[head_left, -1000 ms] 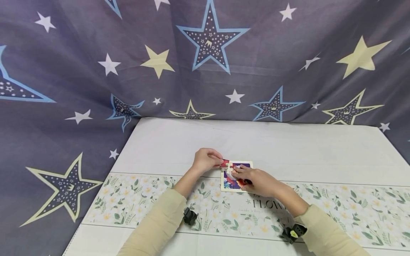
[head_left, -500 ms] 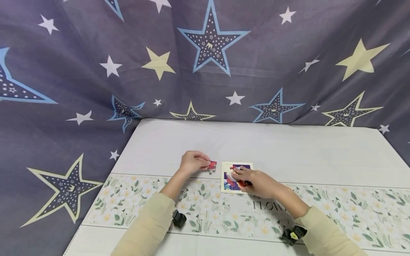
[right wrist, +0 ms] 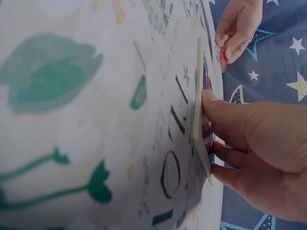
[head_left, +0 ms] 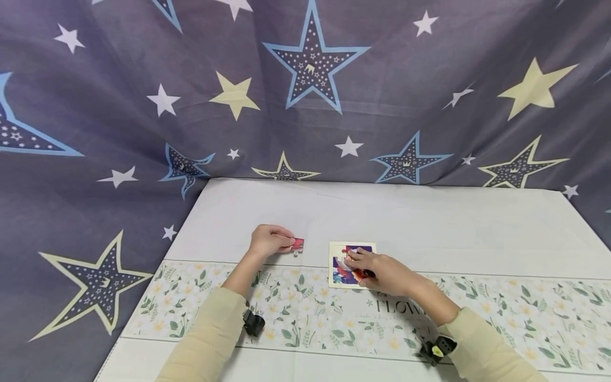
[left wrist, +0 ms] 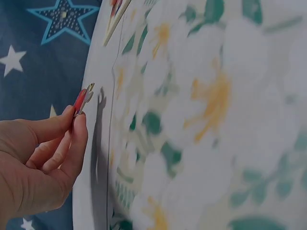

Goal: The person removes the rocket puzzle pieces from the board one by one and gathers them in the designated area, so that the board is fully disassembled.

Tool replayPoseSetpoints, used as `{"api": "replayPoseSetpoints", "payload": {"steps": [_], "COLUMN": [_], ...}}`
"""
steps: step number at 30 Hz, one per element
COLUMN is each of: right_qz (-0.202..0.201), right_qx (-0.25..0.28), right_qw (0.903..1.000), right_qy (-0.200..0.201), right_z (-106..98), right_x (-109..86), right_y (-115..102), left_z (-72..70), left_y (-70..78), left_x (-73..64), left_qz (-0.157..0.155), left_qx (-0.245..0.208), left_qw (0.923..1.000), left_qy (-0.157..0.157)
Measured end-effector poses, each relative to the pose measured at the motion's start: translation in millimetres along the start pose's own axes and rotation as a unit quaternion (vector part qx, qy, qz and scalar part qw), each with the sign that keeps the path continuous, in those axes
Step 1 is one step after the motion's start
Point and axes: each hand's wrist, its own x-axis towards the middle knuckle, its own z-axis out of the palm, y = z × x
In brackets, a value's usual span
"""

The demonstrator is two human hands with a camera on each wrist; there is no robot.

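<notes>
Between thumb and fingertips, my left hand (head_left: 269,241) pinches a red jigsaw piece (head_left: 298,244), held to the left of the puzzle board. In the left wrist view this piece (left wrist: 80,101) is seen nearly edge-on above the white cloth, its shadow beside it. The square puzzle board (head_left: 331,276) has a cream rim and a purple, red and blue picture, with a bare pale spot at its upper left. My right hand (head_left: 384,269) rests on the board's right part, fingers on the picture. In the right wrist view its thumb (right wrist: 216,108) lies at the board's near rim.
A white cloth (head_left: 429,223) with a floral band (head_left: 191,297) and printed lettering covers the table. Behind it hangs a dark curtain (head_left: 296,127) with stars. Black wrist cameras sit at both sleeves, the left camera (head_left: 253,322) and the right camera (head_left: 436,350).
My left hand has drawn the red jigsaw piece away from the board's upper left corner and moved it left, baring the pale spot there. My right hand has stayed on the board.
</notes>
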Motion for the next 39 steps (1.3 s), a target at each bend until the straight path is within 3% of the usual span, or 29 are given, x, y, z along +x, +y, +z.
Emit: {"api": "replayPoseSetpoints", "payload": {"steps": [10, 22, 30, 39], "right_qz": [0.005, 0.004, 0.005, 0.007], "right_qx": [0.002, 0.001, -0.002, -0.003], "right_qw": [1.0, 1.0, 1.0, 1.0], "right_qy": [-0.002, -0.002, 0.002, -0.004], "right_z": [0.3, -0.8, 0.3, 0.0], "right_x": [-0.5, -0.4, -1.1, -0.5], "right_y": [0.7, 0.5, -0.5, 0.6], "left_z": [-25.7, -37.6, -48.8, -56.5], "left_y": [-3.0, -3.9, -7.2, -11.8], "left_x": [8.8, 12.4, 12.1, 12.1], "left_qz": [-0.004, -0.017, -0.016, 0.013], "left_qx": [0.009, 0.009, 0.054, 0.126], "left_qw": [0.9999, 0.9998, 0.9984, 0.9909], "left_qy": [0.01, 0.005, 0.01, 0.046]}}
